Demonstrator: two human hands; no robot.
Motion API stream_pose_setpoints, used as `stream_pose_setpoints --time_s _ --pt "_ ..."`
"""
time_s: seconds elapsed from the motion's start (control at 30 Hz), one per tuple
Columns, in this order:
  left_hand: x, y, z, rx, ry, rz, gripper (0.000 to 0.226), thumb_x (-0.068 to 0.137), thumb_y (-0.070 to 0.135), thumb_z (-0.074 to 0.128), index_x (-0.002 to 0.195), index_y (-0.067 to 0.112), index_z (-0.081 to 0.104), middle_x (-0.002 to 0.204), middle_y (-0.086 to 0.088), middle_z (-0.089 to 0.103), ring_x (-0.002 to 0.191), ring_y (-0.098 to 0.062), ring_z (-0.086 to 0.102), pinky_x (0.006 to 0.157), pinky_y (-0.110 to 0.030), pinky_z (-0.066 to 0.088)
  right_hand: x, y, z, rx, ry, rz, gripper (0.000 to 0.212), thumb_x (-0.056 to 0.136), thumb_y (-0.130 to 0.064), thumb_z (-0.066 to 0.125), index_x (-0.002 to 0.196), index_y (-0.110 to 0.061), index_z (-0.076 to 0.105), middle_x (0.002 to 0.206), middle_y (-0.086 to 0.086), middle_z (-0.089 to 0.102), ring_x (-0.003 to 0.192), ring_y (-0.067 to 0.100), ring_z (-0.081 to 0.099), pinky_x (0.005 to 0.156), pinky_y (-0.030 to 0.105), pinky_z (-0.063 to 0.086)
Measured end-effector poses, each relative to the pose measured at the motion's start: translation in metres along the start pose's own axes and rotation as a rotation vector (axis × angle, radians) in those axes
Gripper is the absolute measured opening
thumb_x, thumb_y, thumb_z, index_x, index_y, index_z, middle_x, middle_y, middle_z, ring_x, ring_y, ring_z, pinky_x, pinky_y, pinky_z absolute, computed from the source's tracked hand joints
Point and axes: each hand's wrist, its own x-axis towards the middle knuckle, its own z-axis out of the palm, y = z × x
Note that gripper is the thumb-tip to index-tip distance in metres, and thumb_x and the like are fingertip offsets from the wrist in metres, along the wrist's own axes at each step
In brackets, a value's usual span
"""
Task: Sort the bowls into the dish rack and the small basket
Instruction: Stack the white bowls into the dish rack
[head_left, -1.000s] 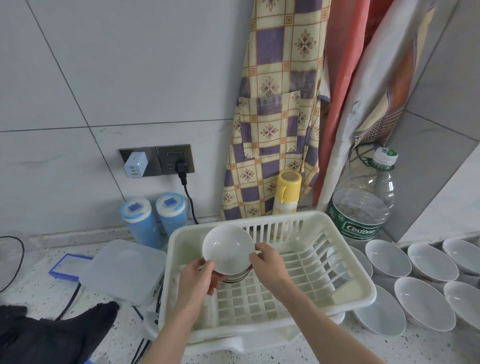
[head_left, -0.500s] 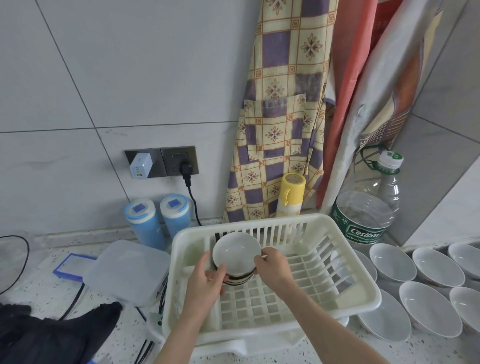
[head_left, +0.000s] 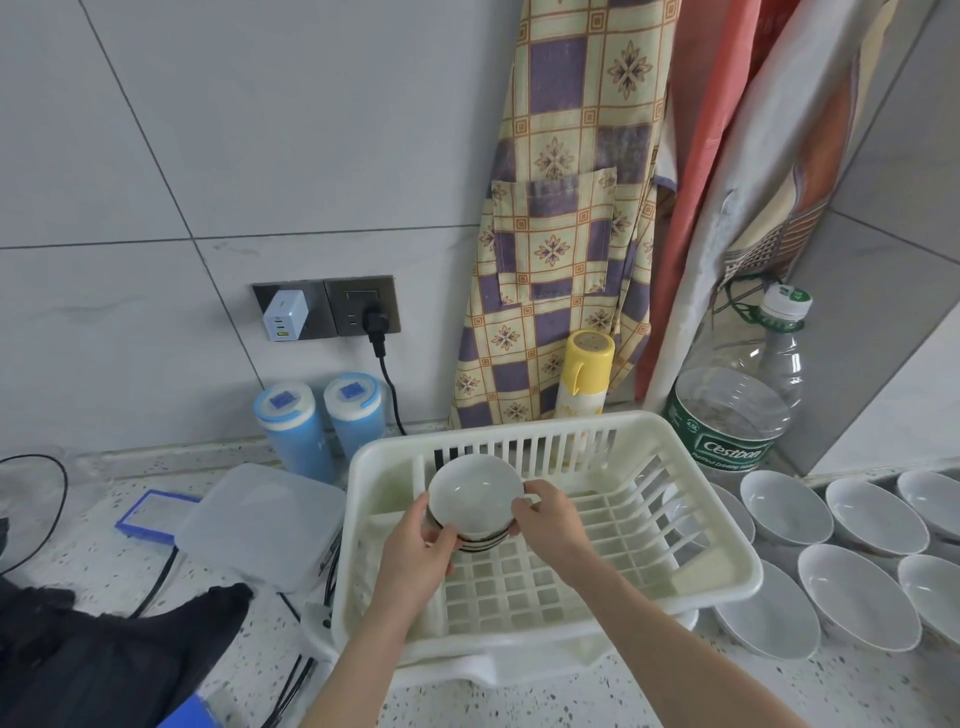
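Both hands hold a small stack of striped bowls (head_left: 475, 506) inside the white dish rack (head_left: 727, 577), at its upper left part near the back wall. The left hand (head_left: 423, 551) curls around the stack's lower left side with the thumb near the base; the right hand (head_left: 553, 519) grips the right side with fingers wrapped on the rim. The top bowl faces the camera, white inside, with dark stripes showing on the outsides beneath it.

Compared with 1 second ago, the stack sits lower and deeper in the rack, tilted less steeply, so it looks close to being set down on the gridded floor. My reading is that this placement is nearly complete and release comes next.

Much of the task remains: at least 7 plain white bowls (head_left: 862, 595) lie on the speckled counter (head_left: 649, 696) at the right of the frame, just beside the rack. No small basket can be identified with certainty. A clear water bottle (head_left: 737, 410) stands behind them.
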Motion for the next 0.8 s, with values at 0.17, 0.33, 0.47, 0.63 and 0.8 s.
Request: stream_pose_setpoints --time_s 0.17,0.33,0.47,0.63,0.8 --pt "0.001 -0.004 0.001 0.021 -0.003 -0.012 0.058 0.094 0.022 0.059 0.148 0.029 0.038 0.08 0.0 0.07 0.054 -0.003 0.064 0.049 -0.006 0.043 -0.007 0.006 -0.002 0.129 -0.036 0.095 0.04 0.097 -0.035 0.048 0.133 -0.017 0.051 0.081 0.002 0.072 0.055 0.003 0.057 0.047 0.018 0.038" --pt "0.0 -0.004 0.002 0.028 -0.01 -0.025 0.064 0.094 0.025 0.062 0.151 0.029 0.033 0.08 0.002 0.07 0.061 -0.005 0.065 0.047 -0.004 0.042 -0.014 0.01 -0.003 0.406 -0.16 0.281 0.019 0.098 -0.041 0.048 0.105 -0.025 0.057 0.078 0.006 0.076 0.036 0.01 0.034 0.035 0.017 0.02" --pt "0.0 -0.003 0.001 0.053 -0.014 -0.027 0.066 0.095 0.025 0.06 0.153 0.027 0.029 0.085 0.003 0.07 0.065 -0.008 0.066 0.048 -0.004 0.042 -0.01 0.008 0.002 0.46 -0.167 0.31 0.024 0.097 -0.035 0.049 0.111 -0.018 0.058 0.079 0.007 0.076 0.035 0.009 0.034 0.035 0.017 0.019" --pt "-0.001 -0.002 0.002 0.059 -0.026 -0.024 0.069 0.095 0.023 0.061 0.154 0.03 0.026 0.09 0.009 0.069 0.068 -0.008 0.065 0.047 -0.005 0.043 -0.01 0.004 0.004 0.449 -0.152 0.319 0.021 0.099 -0.029 0.045 0.112 -0.017 0.056 0.075 0.006 0.075 0.035 0.009 0.035 0.034 0.016 0.02" --pt "0.0 -0.003 0.001 0.069 0.017 -0.037 0.059 0.095 0.026 0.059 0.149 0.028 0.036 0.088 0.002 0.071 0.061 -0.008 0.06 0.051 -0.015 0.044 -0.024 0.002 -0.004 0.44 -0.177 0.304 0.021 0.1 -0.024 0.042 0.117 -0.017 0.052 0.084 0.007 0.074 0.04 0.01 0.038 0.035 0.018 0.02"
